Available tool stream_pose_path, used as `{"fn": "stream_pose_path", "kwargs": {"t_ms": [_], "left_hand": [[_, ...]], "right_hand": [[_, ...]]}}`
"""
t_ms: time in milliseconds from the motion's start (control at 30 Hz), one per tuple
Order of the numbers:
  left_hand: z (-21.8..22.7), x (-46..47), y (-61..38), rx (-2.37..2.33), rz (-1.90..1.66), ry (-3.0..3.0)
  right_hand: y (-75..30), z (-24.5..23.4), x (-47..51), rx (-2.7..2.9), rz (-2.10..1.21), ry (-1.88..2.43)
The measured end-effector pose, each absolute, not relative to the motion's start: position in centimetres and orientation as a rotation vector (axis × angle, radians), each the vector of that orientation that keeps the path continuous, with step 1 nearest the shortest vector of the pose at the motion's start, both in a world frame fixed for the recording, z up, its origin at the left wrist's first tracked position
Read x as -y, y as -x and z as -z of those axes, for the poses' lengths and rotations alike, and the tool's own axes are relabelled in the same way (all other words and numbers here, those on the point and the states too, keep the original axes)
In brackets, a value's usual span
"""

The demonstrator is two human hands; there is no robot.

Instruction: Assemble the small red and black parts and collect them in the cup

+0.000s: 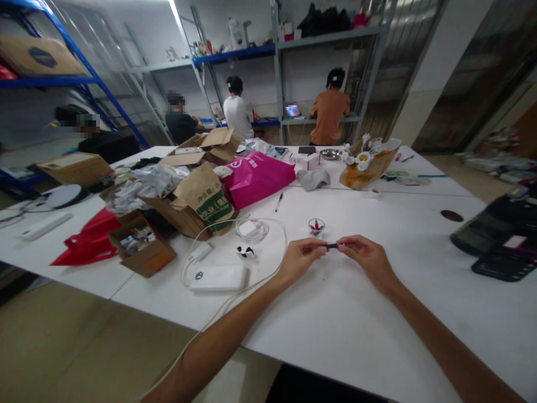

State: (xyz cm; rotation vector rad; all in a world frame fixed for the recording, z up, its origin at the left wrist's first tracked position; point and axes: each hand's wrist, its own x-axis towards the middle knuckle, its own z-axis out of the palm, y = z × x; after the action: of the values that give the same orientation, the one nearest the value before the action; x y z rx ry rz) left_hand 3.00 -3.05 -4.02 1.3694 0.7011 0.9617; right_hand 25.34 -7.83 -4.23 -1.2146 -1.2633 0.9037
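Both my hands meet over the white table, pinching the two ends of a small dark stick-shaped piece. My left hand has its left end between thumb and fingertips. On the other end are the fingers of my right hand. What exactly the piece is, I cannot make out, as fingertips cover its ends. Just beyond my left hand stands a small clear cup with red and dark bits inside. A black pen lies farther back, apart from my hands.
Left of my hands are a white power bank, a coiled white cable and a small black-and-white item. Behind them sit an open cardboard box, a magenta bag and a red bag. Black cases lie right. Several people work farther back.
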Motion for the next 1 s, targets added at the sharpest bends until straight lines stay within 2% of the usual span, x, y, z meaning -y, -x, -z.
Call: {"fn": "stream_pose_path", "kwargs": {"t_ms": [233, 500, 1000], "left_hand": [[4.2, 3.2, -3.0, -0.840, -0.914, -1.596], [4.0, 3.4, -3.0, -0.867, -0.853, -1.702], [3.5, 3.9, -2.6, -0.843, -0.940, -1.970]], "right_hand": [[-25.3, 4.5, 8.9, 1.263, -0.898, 1.174], [-25.2, 5.2, 8.9, 1.206, -1.060, 1.210], [-26.1, 5.3, 9.4, 1.396, -0.945, 1.305]]}}
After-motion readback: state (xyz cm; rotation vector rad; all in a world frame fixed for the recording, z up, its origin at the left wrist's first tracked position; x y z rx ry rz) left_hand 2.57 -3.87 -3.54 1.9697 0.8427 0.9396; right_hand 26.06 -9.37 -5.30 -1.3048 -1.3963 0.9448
